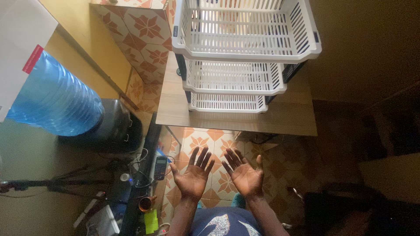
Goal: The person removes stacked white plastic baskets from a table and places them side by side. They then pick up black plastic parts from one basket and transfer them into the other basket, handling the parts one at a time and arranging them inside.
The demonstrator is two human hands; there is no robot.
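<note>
My left hand [193, 174] and my right hand [245, 171] are held out side by side, palms up, fingers spread, with nothing in them. They hover over the patterned tile floor [205, 142], just in front of a wooden table [288, 117]. On that table stands a white slatted three-tier tray rack [245, 52], its trays holding nothing I can see.
A blue water bottle [54, 100] sits on a black dispenser [116, 126] at the left. Below it lie a calculator [160, 167], cables, a small brown cup [146, 203], a yellow note [151, 220] and a tripod leg [52, 183]. Dark furniture fills the right side.
</note>
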